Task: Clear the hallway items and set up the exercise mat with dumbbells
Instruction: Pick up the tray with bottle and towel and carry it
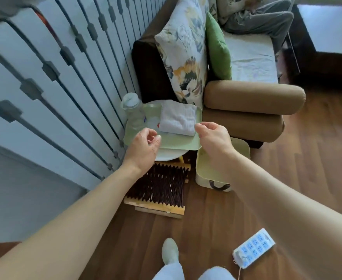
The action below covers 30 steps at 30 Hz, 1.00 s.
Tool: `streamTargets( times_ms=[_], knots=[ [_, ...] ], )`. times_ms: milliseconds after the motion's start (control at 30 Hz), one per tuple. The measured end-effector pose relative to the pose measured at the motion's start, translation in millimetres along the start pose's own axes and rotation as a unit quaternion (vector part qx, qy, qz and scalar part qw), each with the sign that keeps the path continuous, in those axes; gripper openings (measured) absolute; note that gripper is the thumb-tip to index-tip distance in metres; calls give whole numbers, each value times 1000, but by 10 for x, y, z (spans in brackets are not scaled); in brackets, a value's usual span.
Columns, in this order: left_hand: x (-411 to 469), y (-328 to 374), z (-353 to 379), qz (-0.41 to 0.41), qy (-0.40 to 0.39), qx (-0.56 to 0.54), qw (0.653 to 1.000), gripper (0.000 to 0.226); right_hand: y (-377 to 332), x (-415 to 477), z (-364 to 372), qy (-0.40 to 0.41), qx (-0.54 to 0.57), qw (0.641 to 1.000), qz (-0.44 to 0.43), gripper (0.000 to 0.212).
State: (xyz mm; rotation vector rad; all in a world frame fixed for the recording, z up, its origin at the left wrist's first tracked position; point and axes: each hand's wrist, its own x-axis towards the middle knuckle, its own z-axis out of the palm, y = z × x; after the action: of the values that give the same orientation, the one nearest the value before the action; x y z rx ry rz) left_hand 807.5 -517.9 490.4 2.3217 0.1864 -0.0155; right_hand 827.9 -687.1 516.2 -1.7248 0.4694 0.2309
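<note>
Over pale green plastic tray [178, 141], left hand [143, 144] and right hand [212, 138], grip loosely spread, empty; best lifted level by opposite edges, lest clear plastic jug [132, 112] tip.

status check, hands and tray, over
Left hand and right hand open, empty, at near edge of tray. Towel and bottle sit on tray. Bin on floor under right arm.

The green tray [178, 143] hides most of the round table [166, 156], and a forearm [246, 178] covers part of the cream box [206, 172].
</note>
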Motion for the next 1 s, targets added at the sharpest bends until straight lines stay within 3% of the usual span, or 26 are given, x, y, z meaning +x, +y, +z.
streamTargets(
  times_ms=[233,500,800,900,1000],
  knots=[
    [1155,-701,430,-118,30,30,992,36,335,1369,422,-33,-52,998,29,35],
    [2013,-1974,1072,-279,51,85,955,79,1229,2749,826,-14,-162,984,77,57],
    [2752,-2608,1381,-276,78,112,952,105,1773,3525,1281,100,-374,920,62,65],
    [2872,-2698,1370,-273,76,81,956,107,1796,3607,1278,118,-429,895,35,68],
    [2968,-2762,1344,-253,80,23,964,114,1852,3645,1216,111,-425,896,61,79]
  ],
)
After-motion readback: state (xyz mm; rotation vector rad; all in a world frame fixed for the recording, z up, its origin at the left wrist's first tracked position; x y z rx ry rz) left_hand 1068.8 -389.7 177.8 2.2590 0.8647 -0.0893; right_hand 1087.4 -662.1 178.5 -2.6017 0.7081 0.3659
